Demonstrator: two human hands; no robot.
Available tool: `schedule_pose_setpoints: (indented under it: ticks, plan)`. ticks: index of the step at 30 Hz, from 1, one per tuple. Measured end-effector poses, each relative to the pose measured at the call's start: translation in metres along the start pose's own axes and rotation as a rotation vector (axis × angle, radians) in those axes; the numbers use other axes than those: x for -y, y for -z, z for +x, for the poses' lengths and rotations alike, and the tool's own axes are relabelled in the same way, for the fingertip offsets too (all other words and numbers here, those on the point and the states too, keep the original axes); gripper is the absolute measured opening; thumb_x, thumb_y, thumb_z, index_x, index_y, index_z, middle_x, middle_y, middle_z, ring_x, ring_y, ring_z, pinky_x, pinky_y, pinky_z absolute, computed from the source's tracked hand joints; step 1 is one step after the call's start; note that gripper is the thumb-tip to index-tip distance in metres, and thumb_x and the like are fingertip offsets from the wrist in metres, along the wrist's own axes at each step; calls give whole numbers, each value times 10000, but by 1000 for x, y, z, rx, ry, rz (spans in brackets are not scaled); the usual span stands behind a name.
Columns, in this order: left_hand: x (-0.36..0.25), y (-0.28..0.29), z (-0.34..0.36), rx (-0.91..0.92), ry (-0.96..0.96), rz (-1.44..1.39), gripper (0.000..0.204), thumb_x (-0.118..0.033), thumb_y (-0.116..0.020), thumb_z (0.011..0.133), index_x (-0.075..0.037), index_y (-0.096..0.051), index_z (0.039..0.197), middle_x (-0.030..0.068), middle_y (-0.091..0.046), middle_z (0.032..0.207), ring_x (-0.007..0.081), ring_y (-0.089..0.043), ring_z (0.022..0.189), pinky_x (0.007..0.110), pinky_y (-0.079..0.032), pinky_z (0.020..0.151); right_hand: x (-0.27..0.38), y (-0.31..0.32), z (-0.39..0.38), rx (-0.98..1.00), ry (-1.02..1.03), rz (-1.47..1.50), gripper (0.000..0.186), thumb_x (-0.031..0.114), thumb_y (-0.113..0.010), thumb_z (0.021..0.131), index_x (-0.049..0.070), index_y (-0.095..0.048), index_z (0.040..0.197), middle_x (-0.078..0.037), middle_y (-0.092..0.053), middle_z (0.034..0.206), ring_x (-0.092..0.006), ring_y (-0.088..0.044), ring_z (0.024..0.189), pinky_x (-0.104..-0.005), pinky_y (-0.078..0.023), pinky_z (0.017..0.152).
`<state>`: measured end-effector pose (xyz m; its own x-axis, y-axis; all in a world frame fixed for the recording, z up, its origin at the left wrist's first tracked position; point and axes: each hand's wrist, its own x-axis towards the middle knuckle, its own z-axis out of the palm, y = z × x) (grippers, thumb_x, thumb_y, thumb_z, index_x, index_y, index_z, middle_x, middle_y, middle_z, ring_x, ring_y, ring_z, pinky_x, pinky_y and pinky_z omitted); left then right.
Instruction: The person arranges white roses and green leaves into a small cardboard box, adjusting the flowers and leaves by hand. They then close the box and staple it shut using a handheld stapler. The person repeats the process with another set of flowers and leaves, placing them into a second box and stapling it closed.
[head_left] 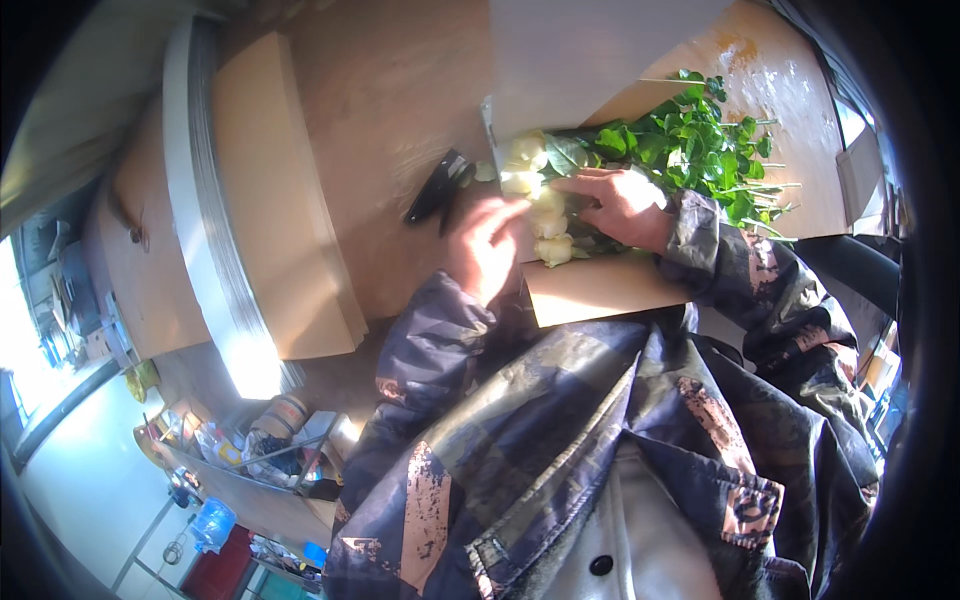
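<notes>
A bunch of white roses (548, 218) lies on its side, blooms toward the left. Its green leaves (690, 140) and stems spread to the right. Over the blooms and upper leaves rests my right hand (625, 205), index finger stretched out and thumb apart, touching the flowers. My left hand (485, 245) is just left of the blooms, its fingers smeared by motion; whether it holds anything is unclear. Beyond the left hand lies a black handheld tool (436, 188), its kind hard to make out. Brown cardboard (605, 288) sits beneath the roses on the near side.
Large stacked sheets of brown and white board (270, 200) stand on the wooden table (400, 80) at left. A grey-white sheet (590, 60) is beyond the blooms. A cluttered bin (265, 450) and a blue water bottle (212, 525) are at lower left.
</notes>
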<state>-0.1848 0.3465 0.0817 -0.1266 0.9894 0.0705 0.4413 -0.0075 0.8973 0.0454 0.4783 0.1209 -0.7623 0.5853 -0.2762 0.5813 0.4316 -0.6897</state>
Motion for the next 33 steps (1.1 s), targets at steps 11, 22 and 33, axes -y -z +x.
schedule_pose_setpoints:
  ticks: [11,22,33]
  plan:
    - [17,-12,40,-39,56,-84,435,101,-704,809,-78,-750,1202,141,-712,1112,311,-700,1032,373,-565,893,-1,-7,-3,-38,59,-22,572,38,-706,804,185,-695,1356,-95,-679,1053,-352,-696,894,-441,-566,801]
    - [20,-51,48,-156,52,22,453,89,-714,758,-115,-741,1161,123,-699,1077,330,-683,986,410,-560,863,-9,-6,0,-74,65,-11,516,-1,-699,794,147,-722,1288,-107,-645,1045,-350,-679,893,-441,-552,782]
    - [3,-44,44,-129,10,103,415,63,-730,775,-125,-735,1144,115,-695,1069,349,-669,992,414,-550,867,1,-6,-1,-44,42,-6,541,-2,-696,791,106,-708,1322,-115,-654,1097,-339,-684,948,-419,-560,827]
